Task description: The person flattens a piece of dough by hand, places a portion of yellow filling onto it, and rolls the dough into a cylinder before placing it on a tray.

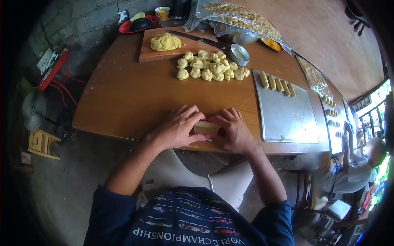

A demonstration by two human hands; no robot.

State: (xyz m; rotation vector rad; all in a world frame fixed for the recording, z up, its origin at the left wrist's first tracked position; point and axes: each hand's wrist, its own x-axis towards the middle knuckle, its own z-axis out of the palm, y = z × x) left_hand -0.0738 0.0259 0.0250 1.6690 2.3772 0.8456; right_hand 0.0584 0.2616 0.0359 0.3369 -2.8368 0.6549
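Note:
At the table's near edge my left hand [178,126] and my right hand [234,130] hold a small tan roll-shaped piece [206,127] between them, fingers curled round its two ends. Beyond them lie several lumpy yellow dough balls [206,76] in a cluster. A larger mound of yellow dough [165,42] rests on a wooden board [150,54], beside a knife [197,39]. To the right, several dough rolls [279,86] lie in a row at the far end of a metal tray [287,119].
A round metal ring [239,54] stands behind the dough balls. Plastic-covered food [242,16] is at the back. A red plate [138,24] and a cup [162,13] stand at the back left. Another person [355,174] sits at the far right beside more trays.

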